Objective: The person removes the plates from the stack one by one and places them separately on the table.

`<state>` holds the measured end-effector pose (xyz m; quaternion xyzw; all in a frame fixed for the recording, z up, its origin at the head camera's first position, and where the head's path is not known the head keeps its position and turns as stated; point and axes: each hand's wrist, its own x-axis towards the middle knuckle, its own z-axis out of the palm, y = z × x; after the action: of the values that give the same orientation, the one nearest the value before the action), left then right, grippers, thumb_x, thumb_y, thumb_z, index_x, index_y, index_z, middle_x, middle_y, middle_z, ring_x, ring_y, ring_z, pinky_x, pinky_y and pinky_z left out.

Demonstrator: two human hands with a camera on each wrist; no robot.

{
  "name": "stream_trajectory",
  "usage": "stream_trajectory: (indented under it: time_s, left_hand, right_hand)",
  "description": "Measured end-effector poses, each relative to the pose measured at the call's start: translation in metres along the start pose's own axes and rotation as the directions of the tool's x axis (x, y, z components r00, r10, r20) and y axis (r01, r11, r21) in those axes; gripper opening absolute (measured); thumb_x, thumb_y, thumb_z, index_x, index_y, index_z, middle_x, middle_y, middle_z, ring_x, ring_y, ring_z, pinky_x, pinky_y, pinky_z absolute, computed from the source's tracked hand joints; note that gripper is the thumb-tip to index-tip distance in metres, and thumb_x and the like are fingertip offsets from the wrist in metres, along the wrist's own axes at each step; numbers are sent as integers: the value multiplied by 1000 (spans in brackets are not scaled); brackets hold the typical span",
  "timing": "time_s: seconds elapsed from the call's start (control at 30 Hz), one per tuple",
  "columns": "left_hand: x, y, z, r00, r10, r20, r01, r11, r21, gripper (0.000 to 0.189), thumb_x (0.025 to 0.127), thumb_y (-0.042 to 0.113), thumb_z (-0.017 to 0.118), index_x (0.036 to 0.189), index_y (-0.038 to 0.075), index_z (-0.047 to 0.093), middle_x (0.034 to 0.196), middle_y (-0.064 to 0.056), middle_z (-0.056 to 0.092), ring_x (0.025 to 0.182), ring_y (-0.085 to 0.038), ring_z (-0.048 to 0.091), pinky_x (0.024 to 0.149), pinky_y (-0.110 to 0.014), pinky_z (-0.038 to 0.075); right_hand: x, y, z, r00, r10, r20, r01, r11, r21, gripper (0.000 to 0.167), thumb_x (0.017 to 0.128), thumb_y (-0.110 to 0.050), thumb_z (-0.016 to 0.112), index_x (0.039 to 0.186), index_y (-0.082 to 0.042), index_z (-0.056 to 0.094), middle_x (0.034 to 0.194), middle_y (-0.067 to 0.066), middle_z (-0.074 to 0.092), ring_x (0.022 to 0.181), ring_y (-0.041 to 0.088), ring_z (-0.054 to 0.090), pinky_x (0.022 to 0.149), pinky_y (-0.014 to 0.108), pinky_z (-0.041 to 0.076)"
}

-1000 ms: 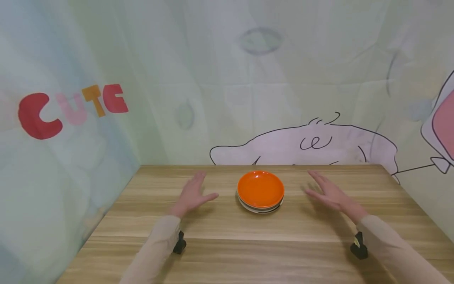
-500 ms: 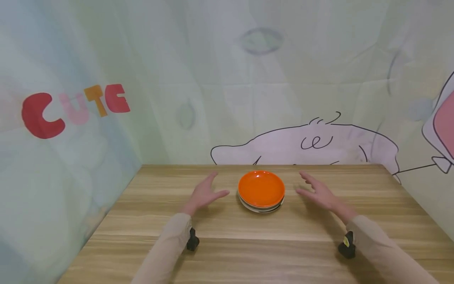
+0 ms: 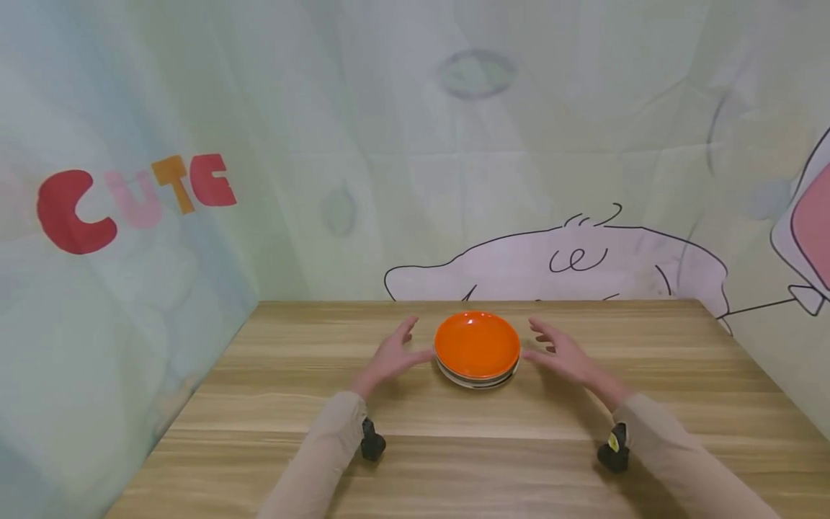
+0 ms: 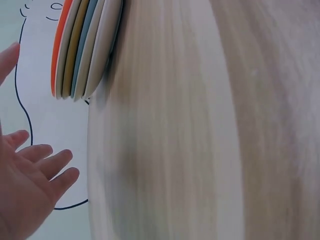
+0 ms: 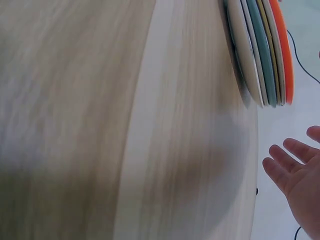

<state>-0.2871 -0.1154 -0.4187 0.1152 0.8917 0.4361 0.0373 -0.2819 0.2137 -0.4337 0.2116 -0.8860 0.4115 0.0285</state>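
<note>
A stack of plates (image 3: 477, 347) sits toward the back of the wooden table, an orange plate (image 4: 60, 45) on top. Beneath it the wrist views show several more rims, among them mustard, teal (image 5: 262, 50) and cream. My left hand (image 3: 392, 355) is just left of the stack, its thumb tip right at the rim in the head view. On the other side my right hand (image 3: 563, 355) reaches in with its thumb close to the rim. Both hands have fingers spread and relaxed, palms facing the plates, holding nothing.
The wooden table (image 3: 467, 461) ends at a back edge just behind the plates. A printed curtain (image 3: 311, 144) hangs behind it and along the left side. A small black device (image 3: 372, 440) is strapped at the left wrist, another black device (image 3: 614, 448) at the right.
Both hands have moved inward from either side, the left one rightward and the right one leftward, up to the plates. The stack has stayed in place.
</note>
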Motion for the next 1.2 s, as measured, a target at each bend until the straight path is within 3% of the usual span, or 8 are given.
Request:
stream_trajectory:
  time_s: [0.23,0.47,0.93,1.2]
  left_hand:
    - [3,5,12,998,1,63,3,998,-60,88,75,34,73,144,10,23,147,-10,26,127,-32,36,102,-48,35]
    - [5,4,21,993,-8,114,16,998,-66,98,72,43,74,145,10,18,147,-13,25,127,-32,37,102,-47,35]
    - [8,5,30,992,8,130,2,997,-79,100,68,43,77,144,11,21,146,-9,30,127,-28,37,105,-49,30]
    - [10,6,35,993,0,119,11,995,-97,99,67,40,78,144,12,24,145,-8,31,129,-27,34,107,-48,28]
  right_hand:
    - [3,-6,6,999,2,49,-2,1000,-4,74,84,-31,62,138,7,28,137,28,35,114,42,45,93,53,41]
    - [7,-12,15,997,29,69,-28,999,-15,79,81,-34,66,137,6,29,137,26,36,112,40,46,91,50,45]
    - [14,-9,25,999,27,35,-30,997,70,72,80,-24,68,134,10,34,131,26,44,109,37,49,90,46,47]
    - [17,-8,26,997,72,22,-74,988,132,67,81,-16,67,132,12,34,127,28,46,107,37,52,86,41,50]
